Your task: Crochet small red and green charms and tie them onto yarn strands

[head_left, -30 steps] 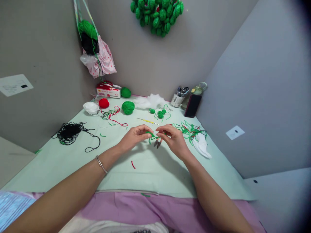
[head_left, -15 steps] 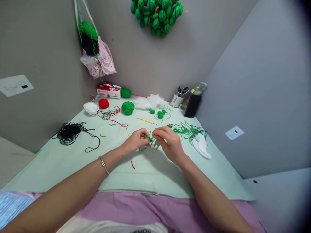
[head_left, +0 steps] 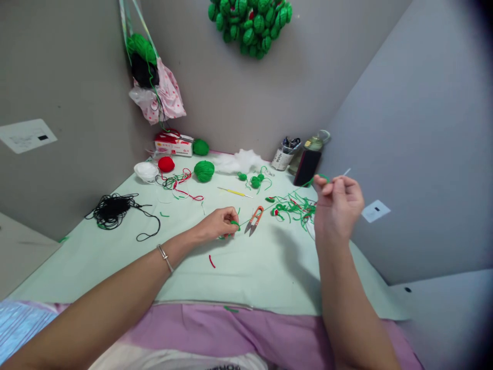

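Observation:
My left hand [head_left: 221,224] rests low over the table, its fingers pinched on a small green crocheted piece [head_left: 234,223]. A strand of green yarn [head_left: 285,197] runs taut from that piece up to my right hand [head_left: 341,203], which is raised at the right with its fingers closed. From those fingers sticks out a thin, pale needle [head_left: 347,171]; most of it is hidden. Orange-handled thread snips [head_left: 254,221] lie between my hands. Beyond them is a yellow-handled crochet hook [head_left: 235,192].
Green yarn scraps [head_left: 295,209] lie in a pile at the right. Farther back are a green yarn ball [head_left: 204,171], small green crocheted balls [head_left: 256,182], white stuffing [head_left: 242,161], a pen cup [head_left: 282,158] and a phone [head_left: 307,167]. Black cord [head_left: 113,210] lies tangled at left.
My right hand has swung up and to the right, away from my left hand, drawing the yarn out straight. The snips now show fully. My left hand has hardly moved.

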`<state>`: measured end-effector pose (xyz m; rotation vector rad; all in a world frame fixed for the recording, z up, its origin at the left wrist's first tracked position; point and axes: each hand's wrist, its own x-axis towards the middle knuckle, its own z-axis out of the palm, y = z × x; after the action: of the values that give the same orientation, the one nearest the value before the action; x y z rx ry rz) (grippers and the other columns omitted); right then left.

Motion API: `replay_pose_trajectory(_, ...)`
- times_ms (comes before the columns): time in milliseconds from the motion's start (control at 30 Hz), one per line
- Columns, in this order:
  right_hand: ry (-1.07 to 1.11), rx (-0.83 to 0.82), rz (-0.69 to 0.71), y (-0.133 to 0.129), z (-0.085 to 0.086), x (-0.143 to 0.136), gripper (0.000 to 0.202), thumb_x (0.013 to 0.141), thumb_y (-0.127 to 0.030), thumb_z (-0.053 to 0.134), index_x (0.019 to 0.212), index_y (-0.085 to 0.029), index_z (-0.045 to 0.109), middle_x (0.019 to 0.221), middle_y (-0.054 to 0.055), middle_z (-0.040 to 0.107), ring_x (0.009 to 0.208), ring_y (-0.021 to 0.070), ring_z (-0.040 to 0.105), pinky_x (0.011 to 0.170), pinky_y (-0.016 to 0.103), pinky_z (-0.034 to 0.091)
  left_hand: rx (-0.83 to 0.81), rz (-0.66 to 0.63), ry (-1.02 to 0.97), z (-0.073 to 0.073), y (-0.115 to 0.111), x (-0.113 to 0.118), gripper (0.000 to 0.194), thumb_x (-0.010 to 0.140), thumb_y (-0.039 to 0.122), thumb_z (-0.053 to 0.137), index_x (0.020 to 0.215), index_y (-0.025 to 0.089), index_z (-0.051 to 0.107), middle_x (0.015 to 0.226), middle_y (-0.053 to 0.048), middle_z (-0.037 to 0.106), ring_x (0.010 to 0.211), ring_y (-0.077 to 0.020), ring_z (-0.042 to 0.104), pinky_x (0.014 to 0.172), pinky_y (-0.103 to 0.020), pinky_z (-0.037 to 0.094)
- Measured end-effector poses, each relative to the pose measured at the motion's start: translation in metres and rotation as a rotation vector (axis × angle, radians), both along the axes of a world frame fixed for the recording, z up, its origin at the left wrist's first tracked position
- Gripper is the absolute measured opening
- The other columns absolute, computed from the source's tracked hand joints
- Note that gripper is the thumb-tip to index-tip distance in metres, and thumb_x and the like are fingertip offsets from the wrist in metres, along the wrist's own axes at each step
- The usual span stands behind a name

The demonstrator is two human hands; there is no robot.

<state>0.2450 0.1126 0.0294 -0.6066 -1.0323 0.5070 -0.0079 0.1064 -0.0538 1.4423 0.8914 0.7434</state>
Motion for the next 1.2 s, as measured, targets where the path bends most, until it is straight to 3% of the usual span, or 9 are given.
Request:
replay_pose_trajectory(67, 0.027, 0.058, -0.073, 0.005, 0.001, 0.010, 0.008, 0.085, -0.026, 0.066, 0.085, -0.021, 0.059, 0.061, -0.008, 0.054, 0.070, 0.0113, 0.065, 0.103, 0.042, 0.048, -0.009, -0.021, -0.052, 0.003, 0.000, -0.001, 0.014, 0.073, 0.021, 0.066, 0.080, 0.019, 0.054, 0.051, 0.007, 0.051, 0.043, -0.0080, 0.046, 0.046, -0.020, 0.033)
replay_pose_trajectory(133, -0.030, 0.040, -0.079, 0.005, 0.000, 0.012, 0.007, 0.085, -0.025, 0.066, 0.087, -0.020, 0.062, 0.062, -0.007, 0.057, 0.069, 0.0117, 0.064, 0.097, 0.040, 0.051, -0.029, -0.041, -0.115, 0.006, -0.001, -0.002, 0.017, 0.075, 0.025, 0.069, 0.084, 0.018, 0.057, 0.056, 0.005, 0.056, 0.047, -0.0089, 0.052, 0.050, -0.022, 0.040)
replay_pose_trajectory(233, -0.270, -0.123, 0.024, -0.001, -0.002, 0.006, 0.010, 0.085, -0.029, 0.068, 0.090, -0.021, 0.066, 0.064, -0.004, 0.060, 0.070, 0.0141, 0.064, 0.078, 0.033, 0.055, -0.053, -0.074, -0.197, 0.010, -0.002, -0.003, 0.021, 0.075, 0.027, 0.074, 0.087, 0.015, 0.062, 0.070, -0.001, 0.066, 0.063, -0.0128, 0.063, 0.065, -0.027, 0.049)
replay_pose_trajectory(367, -0.686, -0.246, 0.183, -0.013, -0.005, -0.009, 0.010, 0.084, -0.032, 0.070, 0.084, -0.022, 0.072, 0.084, 0.003, 0.064, 0.069, 0.0134, 0.058, 0.059, 0.028, 0.049, -0.026, -0.106, -0.240, 0.014, -0.004, -0.004, 0.023, 0.077, 0.029, 0.075, 0.093, 0.014, 0.066, 0.082, -0.004, 0.069, 0.078, -0.0141, 0.065, 0.078, -0.028, 0.048)
replay_pose_trajectory(467, -0.938, -0.204, 0.228, -0.019, -0.009, -0.017, 0.009, 0.088, -0.028, 0.066, 0.089, -0.024, 0.074, 0.086, 0.003, 0.061, 0.074, 0.0144, 0.056, 0.062, 0.028, 0.046, -0.016, -0.134, -0.263, 0.018, -0.004, -0.005, 0.023, 0.080, 0.029, 0.073, 0.097, 0.014, 0.067, 0.086, -0.004, 0.069, 0.082, -0.0142, 0.065, 0.082, -0.028, 0.048)
replay_pose_trajectory(633, -1.260, -0.114, 0.179, -0.019, -0.015, -0.022, 0.016, 0.094, -0.021, 0.058, 0.094, -0.026, 0.073, 0.083, 0.002, 0.056, 0.078, 0.0140, 0.056, 0.068, 0.028, 0.042, -0.009, -0.142, -0.284, 0.021, -0.005, -0.005, 0.019, 0.083, 0.026, 0.070, 0.097, 0.014, 0.069, 0.089, -0.005, 0.070, 0.082, -0.0138, 0.065, 0.084, -0.029, 0.048)
replay_pose_trajectory(1200, -1.407, -0.078, 0.182, -0.024, -0.015, -0.027, 0.018, 0.096, -0.018, 0.053, 0.093, -0.023, 0.070, 0.086, 0.004, 0.057, 0.084, 0.0163, 0.057, 0.073, 0.029, 0.044, 0.010, -0.146, -0.278, 0.019, -0.004, -0.006, 0.017, 0.083, 0.024, 0.069, 0.097, 0.016, 0.071, 0.091, -0.004, 0.071, 0.082, -0.0129, 0.065, 0.084, -0.028, 0.049)
